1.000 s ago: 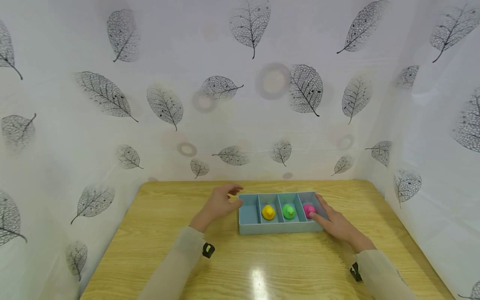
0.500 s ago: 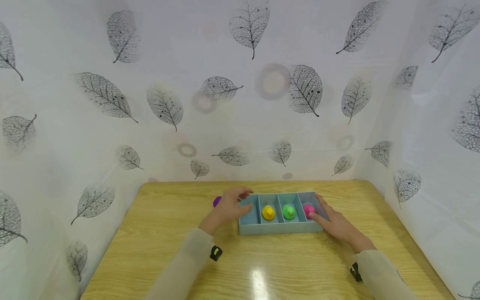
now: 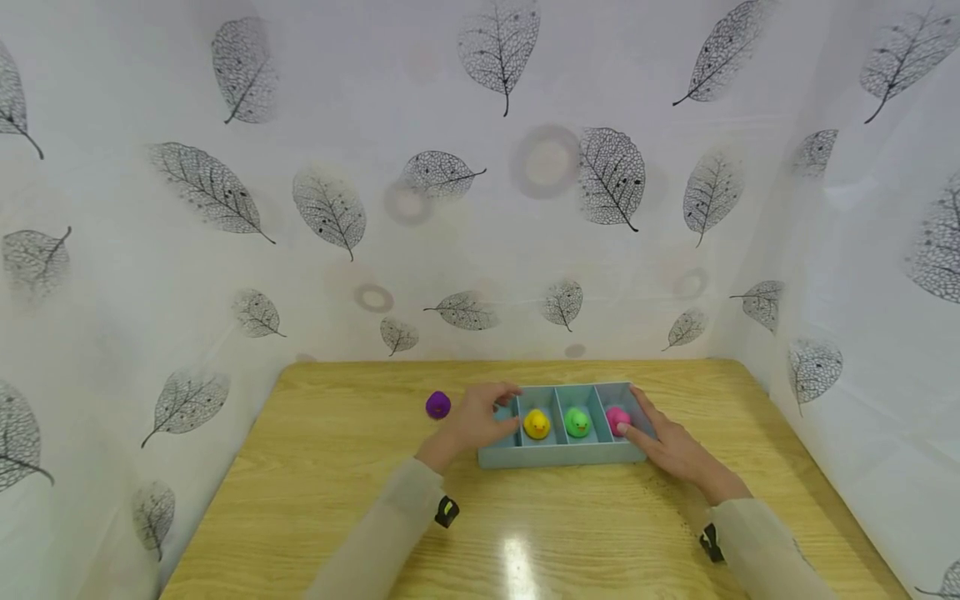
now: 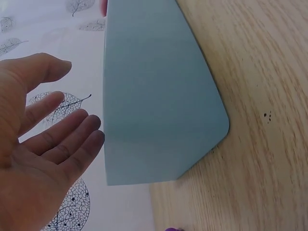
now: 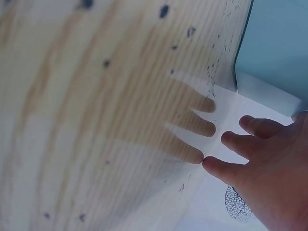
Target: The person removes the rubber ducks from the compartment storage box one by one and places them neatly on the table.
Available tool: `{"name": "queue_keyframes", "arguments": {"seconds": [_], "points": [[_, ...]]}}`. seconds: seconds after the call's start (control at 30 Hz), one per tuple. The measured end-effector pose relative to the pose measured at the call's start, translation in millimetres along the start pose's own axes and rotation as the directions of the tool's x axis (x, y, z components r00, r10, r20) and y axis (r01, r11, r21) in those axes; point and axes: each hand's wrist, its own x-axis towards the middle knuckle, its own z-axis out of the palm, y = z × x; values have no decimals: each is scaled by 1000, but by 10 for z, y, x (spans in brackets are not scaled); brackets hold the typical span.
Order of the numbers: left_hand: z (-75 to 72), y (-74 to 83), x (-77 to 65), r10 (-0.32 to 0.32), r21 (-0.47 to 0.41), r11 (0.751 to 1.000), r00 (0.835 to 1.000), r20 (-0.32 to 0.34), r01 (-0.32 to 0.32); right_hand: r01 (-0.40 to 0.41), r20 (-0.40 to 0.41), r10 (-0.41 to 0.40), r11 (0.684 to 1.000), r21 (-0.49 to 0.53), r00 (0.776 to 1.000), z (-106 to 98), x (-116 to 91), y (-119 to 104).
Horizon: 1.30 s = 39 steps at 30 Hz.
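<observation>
Purple against wood grain, a small toy (image 3: pixel 438 405) lies on the tabletop (image 3: pixel 300 467) left of a pale blue box (image 3: pixel 555 456) in the head view, now fully uncovered as a person's left grip (image 3: pixel 472 419) shifts right, over the box's left-end compartment. The move leaves one toy plainly outside, while a yellow duck (image 3: pixel 537 425), a green duck (image 3: pixel 577 423) and a pink toy (image 3: pixel 617 416) occupy the other three compartments. Thumb and fingers parted, the left grip holds nothing. The right grip (image 3: pixel 677 450) rests at the box's right end, thumb reaching over the pink toy; whether they touch cannot be told. From the left wrist, loosely curved fingers appear beside the box's wall, a sliver of purple at the bottom edge. From the right wrist, straight fingers extend past the box's corner, curled around nothing.
</observation>
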Motion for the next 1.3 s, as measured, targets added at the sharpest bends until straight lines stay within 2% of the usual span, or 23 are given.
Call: {"name": "queue_keyframes", "arguments": {"seconds": [0.3,0.7,0.93,1.3], "points": [[72,44,26,11,90,996,1000,3,-11,6,0,-6,1000,12,1000,-3,4,1],[165,4,70,-42,118,992,998,38,37,2,7,-2,1000,18,1000,2,0,17],[201,40,76,-81,122,990,996,46,75,0,8,0,1000,23,1000,6,3,18],[263,-2,133,-84,149,986,995,61,74,-8,9,8,1000,16,1000,2,7,11]]}}
